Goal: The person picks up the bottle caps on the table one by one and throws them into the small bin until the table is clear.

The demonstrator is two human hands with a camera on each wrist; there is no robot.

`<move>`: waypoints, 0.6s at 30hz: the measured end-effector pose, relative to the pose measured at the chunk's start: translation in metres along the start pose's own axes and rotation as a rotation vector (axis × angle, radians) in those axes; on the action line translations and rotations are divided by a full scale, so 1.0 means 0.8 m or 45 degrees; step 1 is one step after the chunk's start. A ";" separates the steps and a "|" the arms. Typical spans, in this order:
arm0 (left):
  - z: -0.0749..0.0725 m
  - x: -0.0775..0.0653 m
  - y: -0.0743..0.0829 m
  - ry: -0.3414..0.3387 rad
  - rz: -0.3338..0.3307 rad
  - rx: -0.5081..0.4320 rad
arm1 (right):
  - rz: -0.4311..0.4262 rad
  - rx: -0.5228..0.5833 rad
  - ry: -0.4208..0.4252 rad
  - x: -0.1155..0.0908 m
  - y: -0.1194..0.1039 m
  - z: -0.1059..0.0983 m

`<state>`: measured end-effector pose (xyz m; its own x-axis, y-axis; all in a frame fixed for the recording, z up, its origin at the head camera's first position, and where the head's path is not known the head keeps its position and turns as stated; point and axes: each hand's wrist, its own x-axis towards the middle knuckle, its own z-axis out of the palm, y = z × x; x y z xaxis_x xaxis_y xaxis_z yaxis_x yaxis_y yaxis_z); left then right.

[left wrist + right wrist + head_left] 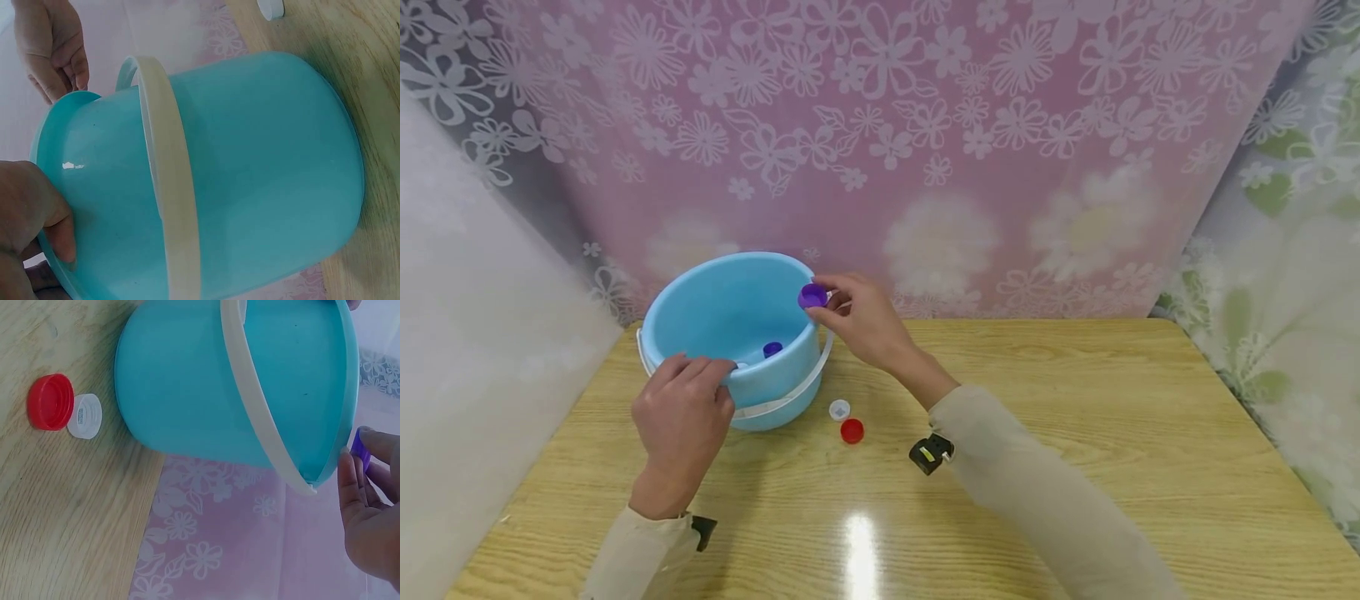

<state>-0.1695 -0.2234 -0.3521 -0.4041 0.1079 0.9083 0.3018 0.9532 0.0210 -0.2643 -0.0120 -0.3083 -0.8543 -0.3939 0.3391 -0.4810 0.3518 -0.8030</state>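
A light blue bucket (775, 387) stands upright at the left of the table. My left hand (685, 417) grips its near rim, thumb outside and fingers over the edge, as the left wrist view shows. Between thumb and fingers my right hand (868, 325) pinches a purple bottle cap (812, 297) at the bucket's right rim. Another purple cap (772, 349) lies inside the bucket. A small whitish bit shows beside the left fingertips; what it is I cannot tell. To the bucket's right, a white cap (85, 417) and a red cap (51, 402) lie on the table.
The bucket's white handle (786, 400) hangs down its near side. Behind the wooden table (1037, 450) hangs a pink flowered curtain (925, 167), with more cloth at both sides. A black strap device (928, 454) sits at my right wrist.
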 end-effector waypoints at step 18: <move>0.000 0.000 -0.002 0.022 0.013 0.007 | 0.051 -0.069 0.002 0.008 -0.002 0.014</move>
<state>-0.1700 -0.2247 -0.3525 -0.3858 0.1129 0.9157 0.3009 0.9536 0.0092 -0.2665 -0.0246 -0.3106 -0.8732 -0.3775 0.3083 -0.4567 0.4127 -0.7881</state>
